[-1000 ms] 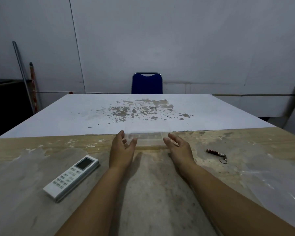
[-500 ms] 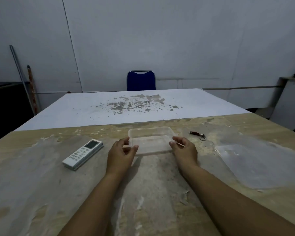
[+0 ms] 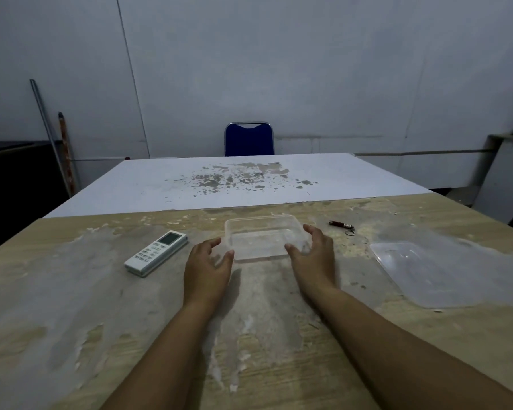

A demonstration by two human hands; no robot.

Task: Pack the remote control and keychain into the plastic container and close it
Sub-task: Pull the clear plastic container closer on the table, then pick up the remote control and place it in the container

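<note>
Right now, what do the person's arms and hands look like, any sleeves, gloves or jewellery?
Both forearms are bare right to the bottom of the picture: no sleeves show. The left hand and right hand wear no gloves, and no watch, bracelet or ring is visible. The dim light hides finer marks on the fingers.

In front of me is a worn wooden table (image 3: 71,306) with pale, scratched patches. On it lies the white remote control (image 3: 156,253) to my left, the clear plastic container (image 3: 264,236) open in the middle, the small keychain (image 3: 341,226) further right, and the transparent lid (image 3: 421,270) flat near the right edge. Behind it, a white board (image 3: 131,187) with grey stains covers the surface.
</note>
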